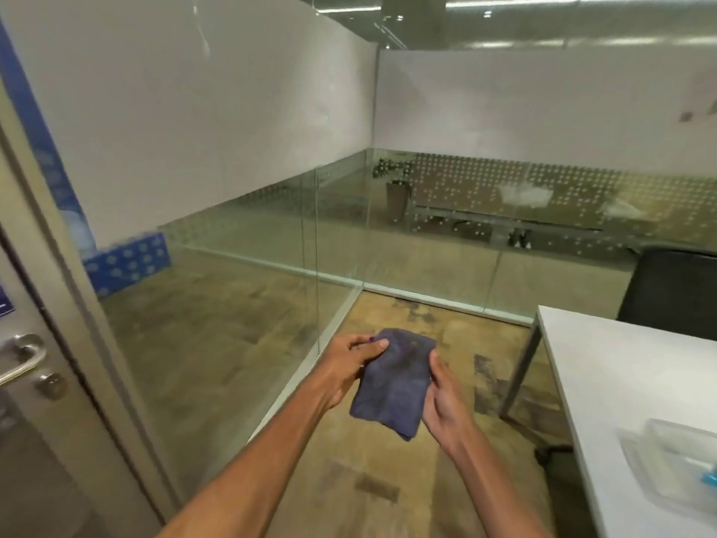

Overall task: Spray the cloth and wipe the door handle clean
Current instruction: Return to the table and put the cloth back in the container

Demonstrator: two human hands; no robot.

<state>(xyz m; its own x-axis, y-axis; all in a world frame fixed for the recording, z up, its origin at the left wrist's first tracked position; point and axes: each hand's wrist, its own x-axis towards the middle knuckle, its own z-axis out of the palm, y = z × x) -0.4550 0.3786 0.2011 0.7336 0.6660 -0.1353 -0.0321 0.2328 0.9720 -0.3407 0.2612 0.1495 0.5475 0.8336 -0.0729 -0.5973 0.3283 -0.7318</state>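
We have the folded dark blue terry cloth point(392, 382) held up in front of us, over the brown patterned floor point(217, 343) and between the glass partition point(240, 242) and the white worktop point(620, 366). Our left hand point(349, 363) pinches its upper left corner, thumb on top and fingers point(378, 345) curled round the edge, while our right hand point(442, 398) cups its right side, thumb lying along the edge and the other fingers hidden underneath, so both hands are closed on the cloth and neither is free. We judge the step in hand to be readying the cloth, folding or squaring it into a pad; whether it is damp yet we cannot tell. No spray bottle is plainly visible; something with a blue tip point(709, 477) lies in the clear plastic tray point(659, 432) at the worktop's near right corner, but we cannot make out what it is. If the cloth is unsprayed, the next move calls for freeing one hand to fetch the sprayer. If not, it calls for turning left, since the brushed metal lever door handle point(21, 359) sits at the far left edge on the grey door point(42, 460), well apart from the cloth, with a round lock cylinder point(51, 385) just below it.
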